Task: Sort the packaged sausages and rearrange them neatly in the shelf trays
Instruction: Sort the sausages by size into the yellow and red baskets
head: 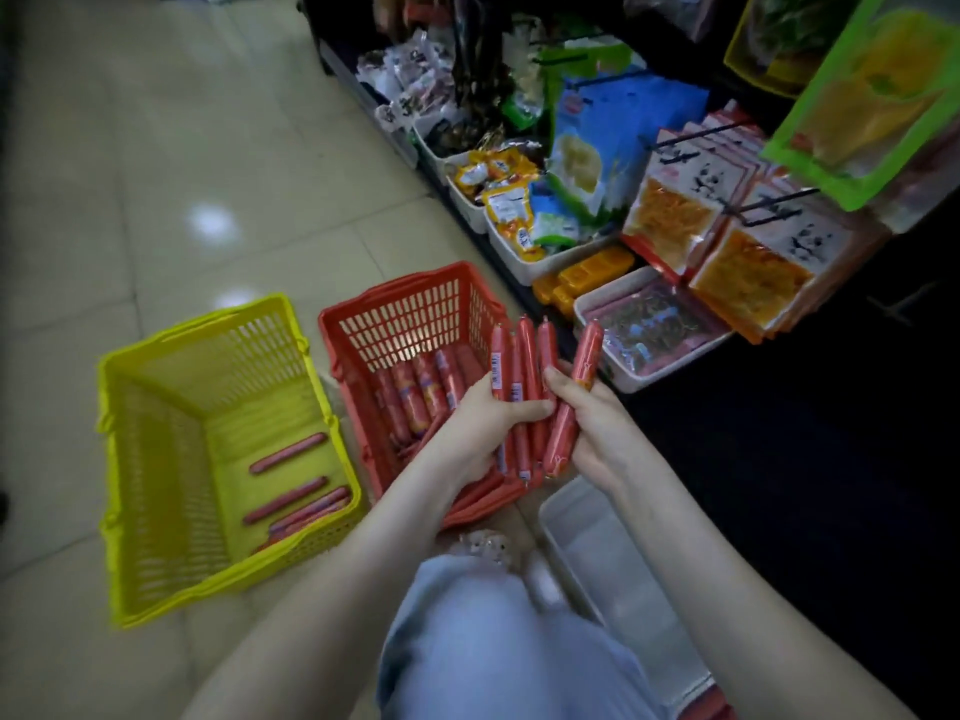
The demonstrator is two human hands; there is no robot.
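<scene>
My left hand (485, 426) grips a bundle of several red packaged sausages (522, 366) held upright over the right edge of the red basket (410, 314). My right hand (595, 423) holds a single red sausage (584, 361) just to the right of the bundle, its thumb touching the bundle. More sausages (426, 392) lie in the red basket. The yellow basket (171, 439) to its left has a few sausages (288, 452) on its floor. A white shelf tray (608, 376) with dark packets sits on the low shelf ahead of my hands.
An empty clear plastic tray (608, 558) lies on the tiled floor by my knee (483, 631). More white trays (519, 257) of snack packets line the shelf. Bagged snacks (748, 262) hang on hooks above. Orange packs (582, 275) sit between trays.
</scene>
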